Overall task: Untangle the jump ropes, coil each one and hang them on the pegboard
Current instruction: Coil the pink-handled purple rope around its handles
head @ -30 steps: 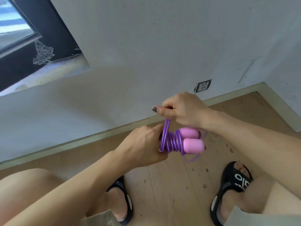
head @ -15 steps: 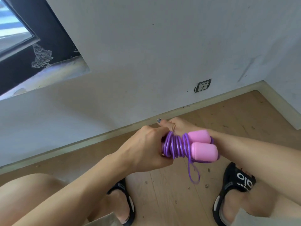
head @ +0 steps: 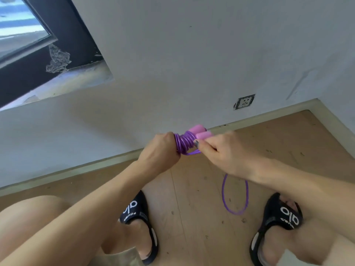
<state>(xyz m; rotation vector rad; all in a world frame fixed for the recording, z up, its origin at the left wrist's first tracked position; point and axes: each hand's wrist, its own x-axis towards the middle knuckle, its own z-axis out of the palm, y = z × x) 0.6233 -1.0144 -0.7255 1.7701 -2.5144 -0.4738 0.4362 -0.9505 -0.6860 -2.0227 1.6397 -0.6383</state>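
While the left hand [head: 160, 150] fists the coiled rope [head: 185, 142], the right hand [head: 224, 152] pinches its strand.

One jump rope [head: 185, 142]: purple cord, two pink handles [head: 199, 132]. Cord is wound in tight turns around the handles, which lie side by side, free ends pointing toward 2 o'clock. The bundle is held above the floor. A loose strand leaves the bundle toward 4 o'clock. A slack loop [head: 235, 194] hangs at 5 o'clock, clear of the floor or touching it — cannot tell.
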